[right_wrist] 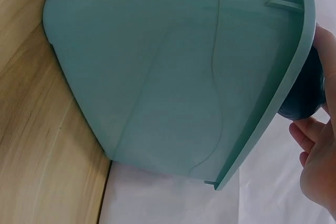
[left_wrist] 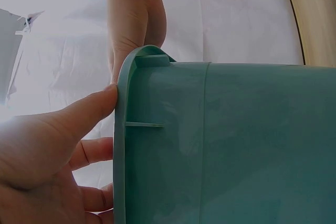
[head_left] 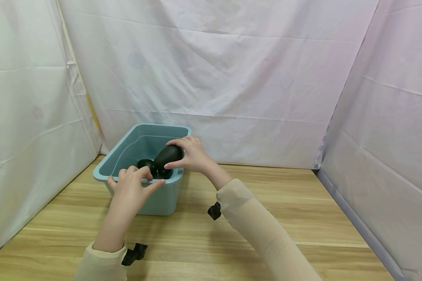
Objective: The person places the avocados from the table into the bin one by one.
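A black, smooth, egg-shaped object (head_left: 169,157) is in my right hand (head_left: 193,154), thumb on its near side and fingers over its far side. It is tilted above the near right corner of a blue-green plastic bin (head_left: 140,130). In the right wrist view the dark object (right_wrist: 305,90) shows just past the bin's rim, partly hidden by the fingers. My left hand (head_left: 130,187) grips the bin's near rim. Its thumb (left_wrist: 92,109) presses against the rim in the left wrist view, the fingers behind it. Inside the bin lies another black rounded object (head_left: 145,164), partly hidden.
The bin stands on a wood-grain table (head_left: 267,210), toward its left back. White sheets (head_left: 232,78) hang behind and on both sides, close to the bin at the back. Black pieces (head_left: 214,210) sit at both cuffs.
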A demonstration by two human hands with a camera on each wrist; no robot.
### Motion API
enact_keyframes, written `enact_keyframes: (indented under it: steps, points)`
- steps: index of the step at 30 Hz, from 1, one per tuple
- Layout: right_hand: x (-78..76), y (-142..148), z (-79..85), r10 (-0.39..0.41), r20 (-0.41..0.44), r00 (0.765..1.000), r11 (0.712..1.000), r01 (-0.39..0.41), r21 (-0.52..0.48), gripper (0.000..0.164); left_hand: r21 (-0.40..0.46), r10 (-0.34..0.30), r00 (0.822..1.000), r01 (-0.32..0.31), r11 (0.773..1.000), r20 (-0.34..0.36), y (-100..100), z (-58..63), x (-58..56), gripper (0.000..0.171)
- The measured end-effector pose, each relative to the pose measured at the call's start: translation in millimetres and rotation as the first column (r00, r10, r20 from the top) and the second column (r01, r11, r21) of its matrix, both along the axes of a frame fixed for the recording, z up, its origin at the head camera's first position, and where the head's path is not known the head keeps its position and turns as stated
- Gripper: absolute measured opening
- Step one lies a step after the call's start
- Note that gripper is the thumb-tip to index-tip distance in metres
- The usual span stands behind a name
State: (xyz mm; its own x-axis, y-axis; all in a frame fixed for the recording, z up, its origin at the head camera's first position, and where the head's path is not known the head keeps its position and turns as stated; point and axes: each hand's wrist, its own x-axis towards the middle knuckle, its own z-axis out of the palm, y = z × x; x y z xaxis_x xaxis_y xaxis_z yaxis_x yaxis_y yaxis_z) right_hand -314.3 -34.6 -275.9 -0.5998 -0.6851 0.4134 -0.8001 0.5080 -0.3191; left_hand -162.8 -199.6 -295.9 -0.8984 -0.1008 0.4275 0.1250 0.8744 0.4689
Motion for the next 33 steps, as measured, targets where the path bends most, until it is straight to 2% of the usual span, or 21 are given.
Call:
enact_keyframes:
  steps: [21,33]
  points:
    - [0.8,-5.3,-2.3,-0.005,-0.064,0.998,0.989,0.014,0.147,0.070,-0.008,0.004,1.000,-0.004,1.000,-0.002,0.1,-0.1,0.1,0.032]
    - [-0.8,-7.9,-7.5,0.007,-0.100,0.995,0.986,0.010,0.168,0.070,-0.006,0.002,1.000,-0.002,1.000,-0.001,-0.5,-0.6,-0.3,0.031]
